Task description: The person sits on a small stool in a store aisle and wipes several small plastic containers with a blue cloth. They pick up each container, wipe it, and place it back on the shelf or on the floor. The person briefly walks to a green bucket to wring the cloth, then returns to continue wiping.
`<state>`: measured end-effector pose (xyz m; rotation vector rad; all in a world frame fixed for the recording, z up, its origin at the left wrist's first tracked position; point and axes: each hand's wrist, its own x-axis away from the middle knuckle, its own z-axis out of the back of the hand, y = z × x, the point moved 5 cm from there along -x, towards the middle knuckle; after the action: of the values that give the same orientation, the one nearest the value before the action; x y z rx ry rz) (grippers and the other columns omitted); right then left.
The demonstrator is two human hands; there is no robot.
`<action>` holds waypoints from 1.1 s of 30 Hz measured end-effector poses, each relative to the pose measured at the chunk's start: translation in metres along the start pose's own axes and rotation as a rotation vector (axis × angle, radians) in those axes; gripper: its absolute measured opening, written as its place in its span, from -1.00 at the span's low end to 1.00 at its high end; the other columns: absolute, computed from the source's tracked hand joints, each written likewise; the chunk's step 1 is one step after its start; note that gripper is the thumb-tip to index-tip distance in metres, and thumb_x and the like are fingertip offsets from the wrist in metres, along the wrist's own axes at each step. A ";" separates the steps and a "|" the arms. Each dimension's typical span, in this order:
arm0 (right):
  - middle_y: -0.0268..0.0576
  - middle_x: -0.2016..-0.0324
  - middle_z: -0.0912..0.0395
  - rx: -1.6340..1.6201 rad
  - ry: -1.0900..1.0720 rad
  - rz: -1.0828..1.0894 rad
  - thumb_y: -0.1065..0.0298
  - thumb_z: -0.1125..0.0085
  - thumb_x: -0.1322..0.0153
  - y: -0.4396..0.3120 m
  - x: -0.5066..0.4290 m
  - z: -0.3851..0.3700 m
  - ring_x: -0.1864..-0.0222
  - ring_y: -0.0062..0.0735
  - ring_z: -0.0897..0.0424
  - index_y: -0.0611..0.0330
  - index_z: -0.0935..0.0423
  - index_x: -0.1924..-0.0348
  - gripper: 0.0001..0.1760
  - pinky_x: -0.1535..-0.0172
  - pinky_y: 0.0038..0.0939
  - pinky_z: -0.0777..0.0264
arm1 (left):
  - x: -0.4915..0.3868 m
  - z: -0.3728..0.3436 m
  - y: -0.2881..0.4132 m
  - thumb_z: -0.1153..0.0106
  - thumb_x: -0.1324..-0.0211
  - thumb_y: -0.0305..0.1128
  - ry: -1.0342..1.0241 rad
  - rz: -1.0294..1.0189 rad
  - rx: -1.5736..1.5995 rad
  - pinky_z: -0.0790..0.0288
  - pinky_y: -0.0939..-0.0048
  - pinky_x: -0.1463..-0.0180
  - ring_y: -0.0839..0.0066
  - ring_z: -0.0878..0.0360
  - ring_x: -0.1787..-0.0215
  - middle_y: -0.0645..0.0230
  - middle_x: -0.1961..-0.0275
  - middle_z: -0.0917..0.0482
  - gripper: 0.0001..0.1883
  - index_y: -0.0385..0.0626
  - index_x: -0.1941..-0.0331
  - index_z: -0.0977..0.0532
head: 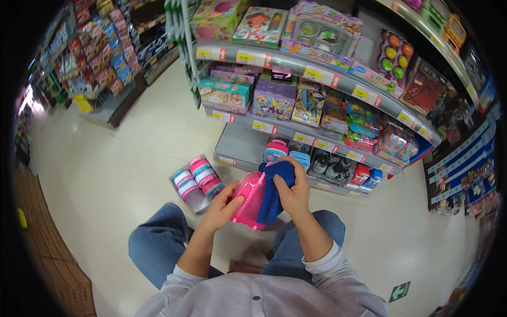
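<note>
A pink toy suitcase (246, 200) with a clear, glittery side is held above my lap. My left hand (222, 206) grips its left side, thumb on the front. My right hand (293, 188) holds a blue cloth (271, 198) against the suitcase's right side, covering part of it. On the floor to the left lies an open carton (194, 208) with several pink, white and teal toy cases (206, 178). Beyond my hands, more such toy cases (276, 149) stand on the bottom shelf.
Shelves (245, 144) of boxed toys rise in front. Another stocked display (107, 105) stands at the upper left. Stacked brown cartons (55, 253) line the left edge. A green arrow floor sign (399, 291) lies at the lower right.
</note>
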<state>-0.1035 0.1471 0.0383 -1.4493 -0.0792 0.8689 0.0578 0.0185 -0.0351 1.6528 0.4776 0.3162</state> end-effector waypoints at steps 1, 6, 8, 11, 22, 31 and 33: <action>-0.10 0.11 -0.59 -0.021 0.047 0.007 0.44 -0.30 -0.38 -0.001 0.001 0.000 0.07 -0.33 -0.57 0.24 -0.44 -0.16 -0.51 -0.04 -0.38 -0.44 | 0.001 -0.002 -0.002 -0.16 -0.36 -0.32 0.020 -0.009 0.018 -0.37 0.50 -0.16 0.59 -0.48 -0.08 0.25 -0.08 -0.54 -0.49 -0.24 -0.30 -0.30; -0.18 0.15 -0.59 -0.245 0.199 -0.093 0.38 -0.28 -0.44 -0.004 0.013 -0.005 0.13 -0.49 -0.55 0.30 -0.44 -0.12 -0.58 0.00 -0.46 -0.45 | 0.000 0.003 -0.009 -0.08 -0.39 -0.38 0.403 -0.310 -0.059 -0.33 0.44 -0.18 0.46 -0.46 -0.02 0.32 0.04 -0.51 -0.77 -0.21 -0.02 -0.42; -0.27 0.13 -0.58 -0.308 0.240 -0.107 0.37 -0.26 -0.47 -0.008 0.021 -0.012 0.14 -0.60 -0.52 0.29 -0.43 -0.11 -0.61 0.02 -0.52 -0.44 | 0.002 0.008 -0.013 -0.09 -0.36 -0.42 0.486 -0.331 -0.255 -0.33 0.41 -0.19 0.43 -0.46 -0.03 0.29 0.01 -0.50 -0.77 -0.22 -0.03 -0.42; -0.31 0.17 -0.58 -0.442 0.258 -0.153 0.36 -0.23 -0.50 -0.008 0.026 -0.020 0.18 -0.65 -0.52 0.29 -0.42 -0.10 -0.63 0.07 -0.56 -0.45 | 0.009 0.011 -0.017 -0.14 -0.29 -0.42 0.531 -0.359 -0.395 -0.32 0.35 -0.22 0.33 -0.45 -0.09 0.18 -0.05 -0.46 -0.69 -0.25 -0.06 -0.41; -0.28 0.27 -0.62 -0.935 -0.059 -0.490 0.15 -0.21 -0.52 -0.019 0.038 -0.048 0.32 -0.65 -0.57 0.28 -0.51 -0.04 -0.61 0.26 -0.58 -0.51 | 0.054 -0.014 -0.040 -0.65 0.44 -0.06 0.114 -0.194 -0.284 -0.16 0.18 -0.46 0.18 -0.22 -0.44 0.05 -0.41 -0.18 0.43 -0.23 -0.47 0.15; -0.31 0.26 -0.62 -0.717 0.003 -0.436 0.13 -0.20 -0.53 -0.008 0.024 -0.043 0.30 -0.65 -0.57 0.25 -0.56 0.00 -0.64 0.22 -0.55 -0.49 | 0.058 -0.009 -0.031 -0.61 0.33 -0.07 0.052 -0.195 -0.318 -0.16 0.16 -0.45 0.18 -0.21 -0.45 0.05 -0.40 -0.18 0.41 -0.13 -0.50 0.24; -0.29 0.24 -0.62 -0.710 0.134 -0.497 0.13 -0.19 -0.53 -0.004 0.019 -0.034 0.28 -0.63 -0.57 0.26 -0.56 0.02 -0.64 0.18 -0.53 -0.50 | 0.056 -0.003 -0.031 -0.60 0.28 -0.03 0.069 -0.186 -0.182 -0.19 0.17 -0.44 0.19 -0.22 -0.44 0.06 -0.40 -0.18 0.39 -0.10 -0.50 0.24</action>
<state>-0.0696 0.1298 0.0275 -2.0173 -0.6729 0.3302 0.1014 0.0506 -0.0693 1.4135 0.6315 0.2705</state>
